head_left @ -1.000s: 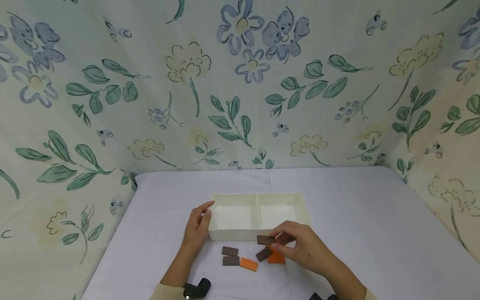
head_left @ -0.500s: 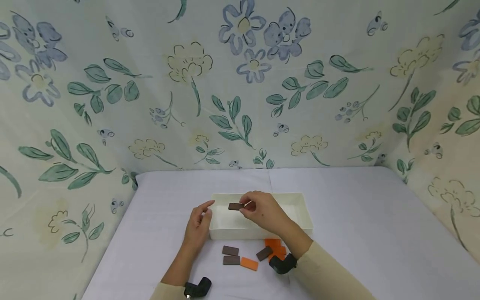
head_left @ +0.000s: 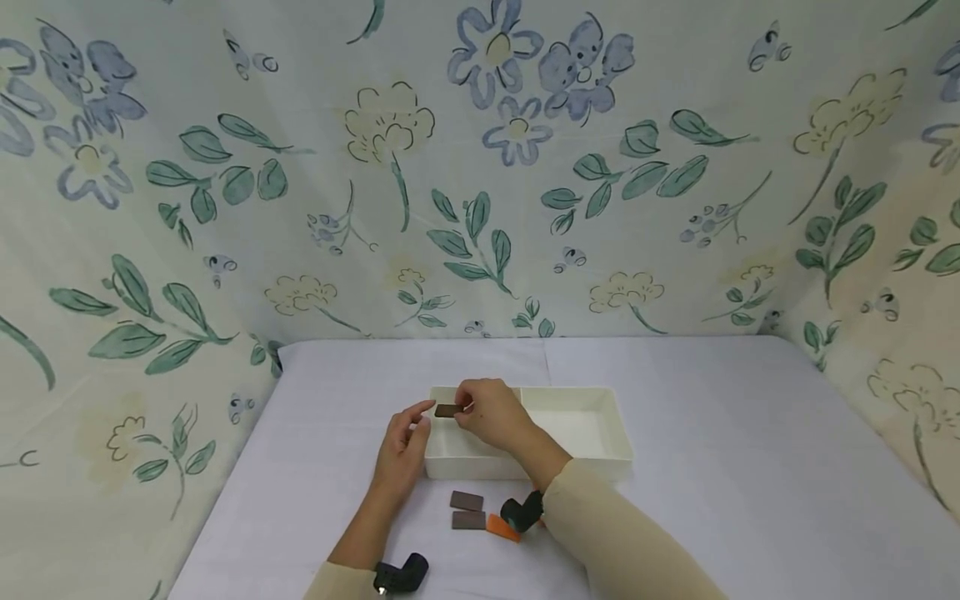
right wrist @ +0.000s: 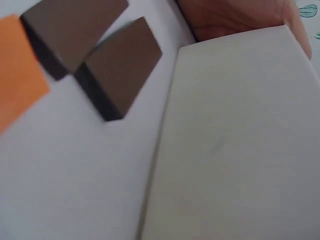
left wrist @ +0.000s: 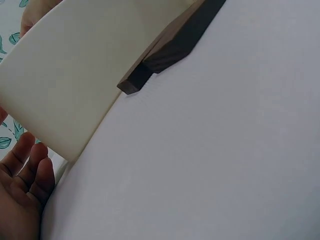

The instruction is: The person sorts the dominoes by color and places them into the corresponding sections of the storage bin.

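Observation:
My right hand (head_left: 491,414) pinches a small dark brown rectangular block (head_left: 447,411) by its right end. The block is over the left compartment of a cream two-part box (head_left: 480,468), near its left wall; whether it touches the bottom cannot be told. At the box's left end, my left hand (head_left: 402,450) rests against the outer wall with its fingers loosely bent. In front of the box lie two more brown blocks (head_left: 467,501) and an orange block (head_left: 502,528). The right wrist view shows the brown pair (right wrist: 122,70) beside the front wall, with orange (right wrist: 20,72) nearby.
A white cloth (head_left: 697,467) covers the table. Behind it hangs a floral curtain (head_left: 480,183). The right sleeve (head_left: 615,525) and a black wrist camera (head_left: 522,511) hide most of the other blocks in front of the box.
My right hand has carried the brown block from in front of the box, over its front wall, leftward into the left compartment's space. The left hand stays at the box's end.

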### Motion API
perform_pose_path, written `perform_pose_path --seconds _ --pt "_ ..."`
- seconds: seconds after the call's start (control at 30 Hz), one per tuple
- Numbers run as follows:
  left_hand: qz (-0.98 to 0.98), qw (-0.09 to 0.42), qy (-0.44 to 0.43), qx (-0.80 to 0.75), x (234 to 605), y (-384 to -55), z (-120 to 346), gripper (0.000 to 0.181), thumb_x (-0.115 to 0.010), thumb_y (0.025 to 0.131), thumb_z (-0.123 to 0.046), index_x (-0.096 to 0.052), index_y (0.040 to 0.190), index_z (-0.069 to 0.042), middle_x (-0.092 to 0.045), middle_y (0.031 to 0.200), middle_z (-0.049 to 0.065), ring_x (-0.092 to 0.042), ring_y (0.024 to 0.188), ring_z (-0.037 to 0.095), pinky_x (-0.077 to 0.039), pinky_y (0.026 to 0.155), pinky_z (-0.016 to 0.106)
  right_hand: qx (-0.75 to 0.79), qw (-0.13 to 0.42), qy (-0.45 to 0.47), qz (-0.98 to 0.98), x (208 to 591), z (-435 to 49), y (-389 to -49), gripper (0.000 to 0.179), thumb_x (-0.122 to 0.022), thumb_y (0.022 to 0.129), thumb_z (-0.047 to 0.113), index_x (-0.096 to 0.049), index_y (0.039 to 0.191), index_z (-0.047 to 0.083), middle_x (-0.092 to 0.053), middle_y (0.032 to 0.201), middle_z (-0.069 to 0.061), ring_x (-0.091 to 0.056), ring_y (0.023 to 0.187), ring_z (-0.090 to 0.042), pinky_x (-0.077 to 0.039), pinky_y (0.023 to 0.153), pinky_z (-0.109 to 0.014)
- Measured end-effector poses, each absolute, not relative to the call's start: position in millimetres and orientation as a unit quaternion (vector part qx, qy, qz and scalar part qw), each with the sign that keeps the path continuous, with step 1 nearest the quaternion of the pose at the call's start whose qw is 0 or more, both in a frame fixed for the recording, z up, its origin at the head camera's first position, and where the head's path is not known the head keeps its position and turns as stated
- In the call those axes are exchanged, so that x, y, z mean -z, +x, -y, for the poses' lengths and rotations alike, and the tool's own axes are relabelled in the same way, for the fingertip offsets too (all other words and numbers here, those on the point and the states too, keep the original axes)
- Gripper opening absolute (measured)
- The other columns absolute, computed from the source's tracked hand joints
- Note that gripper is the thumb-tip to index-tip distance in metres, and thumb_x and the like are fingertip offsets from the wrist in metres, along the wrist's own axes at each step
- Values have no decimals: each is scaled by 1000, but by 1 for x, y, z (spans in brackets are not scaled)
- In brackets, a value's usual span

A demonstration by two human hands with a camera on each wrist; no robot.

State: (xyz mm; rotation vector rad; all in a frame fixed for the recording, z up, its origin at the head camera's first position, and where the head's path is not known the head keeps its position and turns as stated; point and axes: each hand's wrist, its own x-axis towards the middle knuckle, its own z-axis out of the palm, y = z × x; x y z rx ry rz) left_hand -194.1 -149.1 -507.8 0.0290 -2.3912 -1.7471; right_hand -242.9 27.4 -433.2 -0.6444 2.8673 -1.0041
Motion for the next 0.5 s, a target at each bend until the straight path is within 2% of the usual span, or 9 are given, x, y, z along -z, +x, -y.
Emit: perform_pose_path --seconds 0.17,0.37,0.5 --pt "803 84 9 590 509 -194 148 32 -53 105 -24 -64 136 -23 -55 118 8 -52 87 11 -45 73 23 283 6 -191 -940 448 -22 -245 7 -78 88 13 -71 87 14 -72 86 3 -59 76 -11 -50 71 -28" --pt "803 95 7 588 508 -194 148 32 -53 105 -24 -65 135 -23 -56 115 8 -54 86 9 -46 72 23 233 -65 -215 -946 455 -18 -244 10 -79 87 13 -70 83 14 -73 81 2 -60 71 -11 -50 67 -26" --pt "802 99 9 589 509 -195 149 32 -54 105 -23 -65 134 -23 -56 115 8 -54 86 9 -46 72 23 229 -79 -210 -947 456 -17 -245 12 -79 86 11 -69 80 14 -73 79 1 -60 70 -11 -50 65 -27"
